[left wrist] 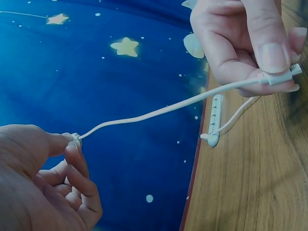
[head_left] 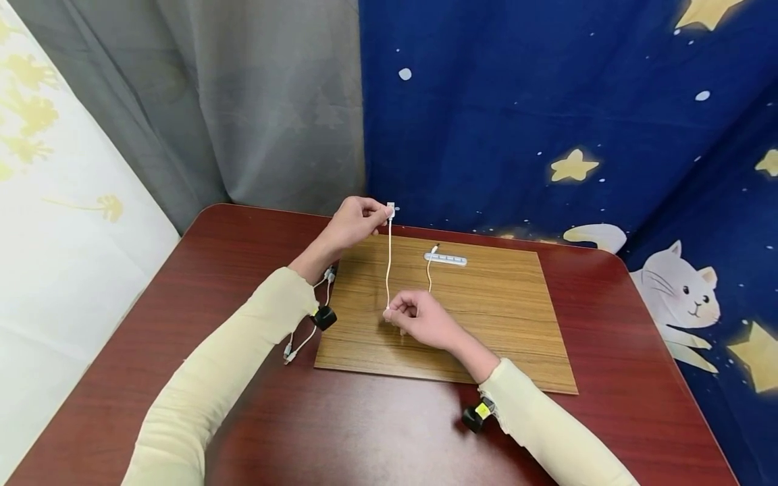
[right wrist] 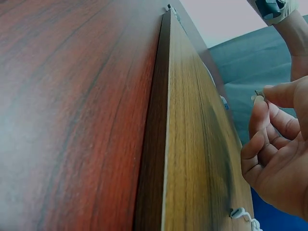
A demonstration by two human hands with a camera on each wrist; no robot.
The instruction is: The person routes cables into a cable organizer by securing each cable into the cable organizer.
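Observation:
A short white USB cable (head_left: 389, 263) is stretched between both hands above a wood-grain board (head_left: 486, 324). My left hand (head_left: 354, 223) pinches its upper end, just below the USB plug (head_left: 391, 206). At the lower end, my right hand (head_left: 425, 318) grips the other plug (left wrist: 281, 77) between thumb and fingers, its metal tip poking out in the left wrist view. Behind the hands, a pale blue cable clip strip (head_left: 450, 260) lies near the board's far edge. A second white cable (head_left: 429, 273) sits in its leftmost slot and trails down behind my right hand.
More white cables (head_left: 292, 354) lie on the dark red table (head_left: 377, 432) along the board's left side, partly hidden by my left forearm. A grey curtain (head_left: 279, 101) and a blue starry curtain (head_left: 486, 135) hang behind the table's far edge.

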